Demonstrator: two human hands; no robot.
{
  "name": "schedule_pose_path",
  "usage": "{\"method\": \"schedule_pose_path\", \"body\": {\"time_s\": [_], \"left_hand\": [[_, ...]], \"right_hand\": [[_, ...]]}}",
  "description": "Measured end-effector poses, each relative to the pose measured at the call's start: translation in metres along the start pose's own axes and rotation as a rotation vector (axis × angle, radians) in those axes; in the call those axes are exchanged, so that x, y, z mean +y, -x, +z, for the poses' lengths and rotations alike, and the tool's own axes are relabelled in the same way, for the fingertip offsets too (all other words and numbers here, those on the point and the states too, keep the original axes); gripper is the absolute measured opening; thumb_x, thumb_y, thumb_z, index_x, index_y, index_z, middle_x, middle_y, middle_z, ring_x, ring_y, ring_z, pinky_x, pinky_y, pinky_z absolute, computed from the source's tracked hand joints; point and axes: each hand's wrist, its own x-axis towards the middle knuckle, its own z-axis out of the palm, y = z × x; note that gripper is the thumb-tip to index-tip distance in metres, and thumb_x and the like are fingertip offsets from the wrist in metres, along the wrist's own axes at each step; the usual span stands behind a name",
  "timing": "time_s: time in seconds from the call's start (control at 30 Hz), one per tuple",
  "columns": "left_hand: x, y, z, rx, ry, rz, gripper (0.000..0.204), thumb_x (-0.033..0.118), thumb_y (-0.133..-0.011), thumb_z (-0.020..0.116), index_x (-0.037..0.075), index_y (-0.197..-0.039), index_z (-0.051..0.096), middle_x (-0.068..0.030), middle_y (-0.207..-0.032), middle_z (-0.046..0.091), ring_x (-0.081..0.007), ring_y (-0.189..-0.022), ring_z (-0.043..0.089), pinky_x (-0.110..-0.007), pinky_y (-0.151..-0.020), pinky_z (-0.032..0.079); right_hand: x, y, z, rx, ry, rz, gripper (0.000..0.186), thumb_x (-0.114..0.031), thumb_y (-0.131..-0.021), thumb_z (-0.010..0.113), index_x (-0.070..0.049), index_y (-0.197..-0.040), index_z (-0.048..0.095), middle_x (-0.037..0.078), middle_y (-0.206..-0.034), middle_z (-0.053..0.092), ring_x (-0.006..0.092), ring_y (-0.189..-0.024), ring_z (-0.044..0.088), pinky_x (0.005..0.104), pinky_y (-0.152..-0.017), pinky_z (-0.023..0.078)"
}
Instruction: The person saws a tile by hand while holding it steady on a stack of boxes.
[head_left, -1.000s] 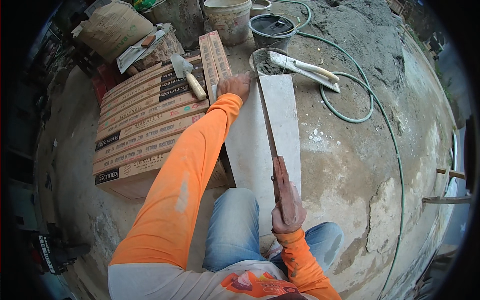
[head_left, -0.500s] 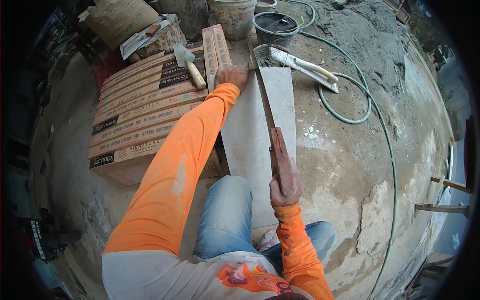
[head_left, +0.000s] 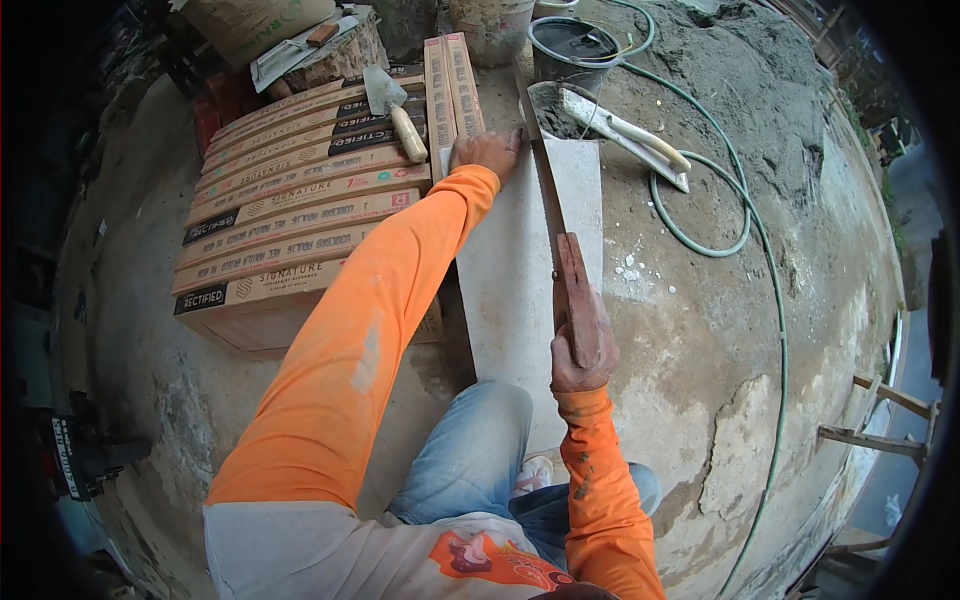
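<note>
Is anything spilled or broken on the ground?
Yes, it looks that way: little white bits lie scattered on the ground, to the right of the pale board, like crumbs off something. Lower on the right, a pale patch has a ragged edge, so the surface may have flaked there.

An open-air building yard — rough concrete ground [head_left: 660,450], a heap of grey sandy material [head_left: 740,110], stacked cartons [head_left: 290,205], a trowel [head_left: 408,131], a bucket [head_left: 570,76], a hose [head_left: 784,340] and a handsaw [head_left: 553,205] show it.
</note>
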Motion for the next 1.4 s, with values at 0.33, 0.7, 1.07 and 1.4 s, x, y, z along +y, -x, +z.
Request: {"method": "schedule_pose_path", "body": {"time_s": [0.33, 0.7, 1.07, 1.4], "left_hand": [[0.002, -0.040, -0.059, -0.064, -0.006, 0.058, 0.062, 0.052, -0.102, 0.026, 0.010, -0.097, 0.072, -0.0179, -0.097, 0.071, -0.0387, -0.092, 0.066, -0.049, -0.082, 0.050], [-0.006, -0.043, -0.030, -0.001, -0.080, 0.034, 0.051, 0.048, -0.098, 0.037, 0.013, -0.093, 0.073, -0.0138, -0.093, 0.073, -0.0329, -0.092, 0.067, -0.046, -0.087, 0.041], [-0.002, -0.044, -0.039, 0.044, -0.029, 0.078, 0.056, 0.047, -0.100, 0.034, 0.010, -0.088, 0.073, -0.0147, -0.090, 0.072, -0.0361, -0.087, 0.067, -0.048, -0.085, 0.045], [-0.015, -0.044, -0.050, -0.017, -0.040, 0.034, 0.056, 0.043, -0.101, 0.031, 0.008, -0.091, 0.074, -0.0167, -0.093, 0.072, -0.0352, -0.092, 0.066, -0.049, -0.089, 0.041]], "right_hand": [[-0.022, -0.028, -0.003, 0.121, -0.003, -0.150, 0.064, -0.001, -0.072, 0.059, -0.008, -0.136, 0.054, 0.020, -0.131, 0.058, 0.0350, -0.109, 0.065, 0.0375, -0.087, 0.054], [-0.021, -0.002, 0.015, 0.062, 0.082, -0.114, 0.064, -0.006, -0.077, 0.062, -0.009, -0.139, 0.050, 0.018, -0.134, 0.055, 0.0356, -0.098, 0.066, 0.0393, -0.078, 0.056], [-0.039, -0.036, 0.010, 0.114, -0.041, 0.017, 0.059, -0.002, -0.074, 0.060, -0.004, -0.133, 0.055, 0.022, -0.123, 0.062, 0.0370, -0.100, 0.067, 0.0364, -0.082, 0.054], [-0.085, 0.011, -0.018, -0.050, -0.051, 0.195, 0.070, 0.007, -0.065, 0.048, 0.000, -0.134, 0.054, 0.023, -0.132, 0.058, 0.0336, -0.114, 0.062, 0.0324, -0.093, 0.048]]}}
